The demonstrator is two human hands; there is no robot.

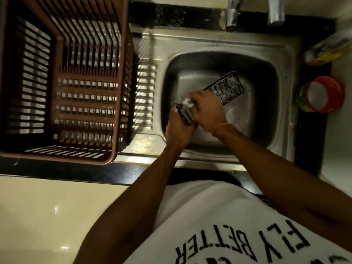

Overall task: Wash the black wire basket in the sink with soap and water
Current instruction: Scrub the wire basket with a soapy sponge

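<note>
- The black wire basket point(226, 88) is being held tilted over the sink point(219, 44), between both hands.
- Its near end is being gripped by the left hand point(178, 128).
- A soapy scrubber point(188, 102) is being pinched against it by the right hand point(208, 109).

— Where does the head view sit?
— High above the sink point(219, 44), looking almost straight down, fairly close.
— Any second view?
— None; the person's shirt point(219, 216) fills the lower right.

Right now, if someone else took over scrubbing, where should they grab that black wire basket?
Probably the near-left end of the black wire basket, coming from the sink's front edge. It lies slanted across the basin, that end nearest, where the left hand already grips it.
</note>
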